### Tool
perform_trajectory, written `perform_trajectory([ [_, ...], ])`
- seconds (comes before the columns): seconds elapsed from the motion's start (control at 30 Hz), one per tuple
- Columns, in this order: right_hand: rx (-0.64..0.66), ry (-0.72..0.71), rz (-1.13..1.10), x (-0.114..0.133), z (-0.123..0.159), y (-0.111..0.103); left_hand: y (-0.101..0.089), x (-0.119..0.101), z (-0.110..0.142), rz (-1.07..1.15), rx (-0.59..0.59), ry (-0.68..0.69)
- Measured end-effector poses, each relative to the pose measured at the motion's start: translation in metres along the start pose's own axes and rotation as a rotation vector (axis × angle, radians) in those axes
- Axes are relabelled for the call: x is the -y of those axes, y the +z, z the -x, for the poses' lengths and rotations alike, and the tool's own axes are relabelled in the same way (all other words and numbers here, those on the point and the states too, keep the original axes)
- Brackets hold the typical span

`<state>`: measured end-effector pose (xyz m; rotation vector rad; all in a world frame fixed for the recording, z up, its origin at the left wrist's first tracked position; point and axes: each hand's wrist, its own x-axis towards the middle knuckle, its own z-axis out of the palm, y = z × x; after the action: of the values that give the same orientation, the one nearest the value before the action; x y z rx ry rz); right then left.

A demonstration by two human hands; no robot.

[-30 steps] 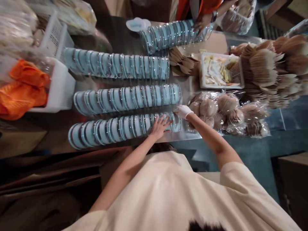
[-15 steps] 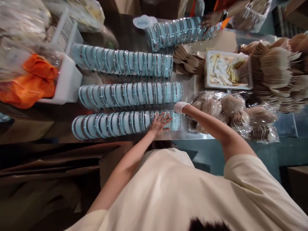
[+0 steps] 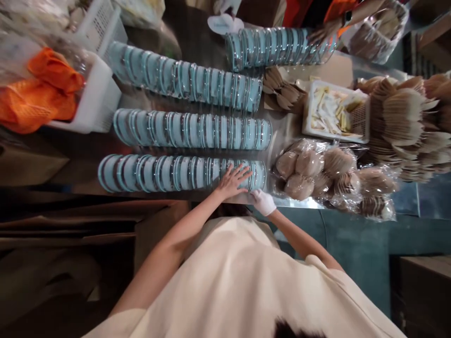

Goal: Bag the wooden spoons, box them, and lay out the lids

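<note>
My bare left hand (image 3: 232, 181) lies with fingers spread on the right part of the nearest row of round clear containers with pale-blue bands (image 3: 162, 173), which rest on their sides end to end. By that row's right end, at the table's front edge, is my right hand (image 3: 263, 202) in a white glove. Its fingers are curled together; whether anything is in them is hidden. A middle row of the same containers (image 3: 192, 130) lies just behind, and a slanting third row (image 3: 186, 80) lies beyond it.
Bagged brown wooden spoons (image 3: 310, 162) lie to the right, near a white basket of small packets (image 3: 336, 110) and stacked loose spoons (image 3: 405, 110). Another person's hand (image 3: 327, 32) touches a far container row (image 3: 271, 46). At left stands a white basket (image 3: 100, 96) beside orange cloth (image 3: 45, 94).
My right hand has come back toward me, from behind the near row's right end to the table edge. My left hand stays on the row. The far rows appear shifted and more slanted.
</note>
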<state>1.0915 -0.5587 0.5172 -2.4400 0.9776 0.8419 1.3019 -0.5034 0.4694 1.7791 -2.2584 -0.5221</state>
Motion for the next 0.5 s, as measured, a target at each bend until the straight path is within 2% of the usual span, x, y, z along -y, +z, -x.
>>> perform_trajectory([
  [0.07,-0.189,-0.059,0.014,-0.015,-0.026,-0.035,-0.004,0.006,0.012,-0.014,-0.057,-0.012],
  [0.13,-0.277,-0.188,0.061,-0.024,-0.065,-0.079,-0.006,0.013,0.026,-0.026,-0.111,-0.087],
  [0.2,-0.143,-0.34,0.094,-0.026,-0.108,-0.119,-0.007,0.02,0.037,-0.028,-0.119,-0.164],
  [0.27,0.041,-0.436,0.138,-0.025,-0.142,-0.149,-0.007,0.024,0.042,-0.027,-0.089,-0.2],
  [0.37,0.195,-0.497,0.194,-0.021,-0.166,-0.17,-0.007,0.026,0.041,-0.034,-0.051,-0.21],
  [0.43,0.218,-0.502,0.203,-0.019,-0.168,-0.173,-0.006,0.027,0.04,-0.029,-0.044,-0.201],
  [0.5,0.175,-0.447,0.208,-0.014,-0.166,-0.172,-0.005,0.028,0.039,-0.012,-0.049,-0.196],
])
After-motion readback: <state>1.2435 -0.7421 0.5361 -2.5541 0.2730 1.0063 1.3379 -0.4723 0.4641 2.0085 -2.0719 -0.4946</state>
